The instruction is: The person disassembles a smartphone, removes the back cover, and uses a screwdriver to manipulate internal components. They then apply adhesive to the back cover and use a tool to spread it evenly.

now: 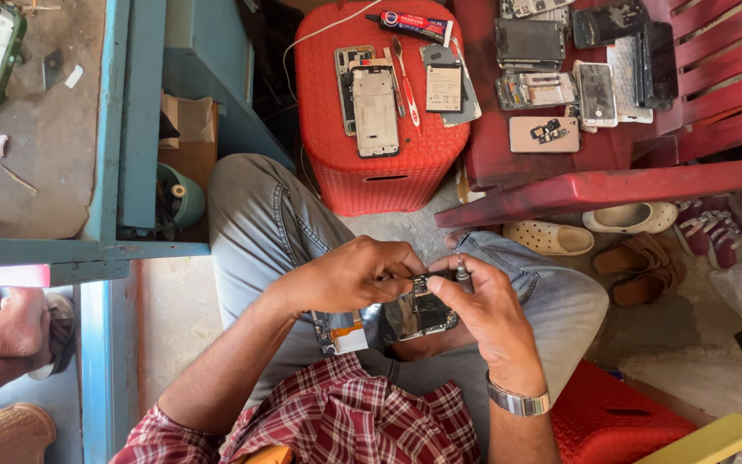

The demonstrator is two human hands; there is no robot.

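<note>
Hands meet at the centre of the frame, over the person's lap. The left hand (358, 273) is curled nearly closed, its fingertips pinching the upper edge of an opened phone (414, 314). The right hand (483, 309), wearing a metal wristwatch (519, 401), is closed around a small screwdriver (461, 277), held almost upright with its tip at the phone's top corner.

The phone rests on the thigh, directly between the two hands. Its long axis runs roughly from 9 o'clock to 3 o'clock, with an orange-tagged part (341, 333) at the 9 o'clock end. Both hands touch it; the right hand covers its 3 o'clock end.

At 12 o'clock stands a red plastic stool (371, 176) carrying a phone frame (375, 112), a battery (443, 88), a glue tube (410, 26) and a toothbrush (405, 82). At 1 o'clock a red chair (594, 185) holds more dismantled phones (560, 86). Sandals (594, 232) lie on the floor at 3 o'clock.
</note>
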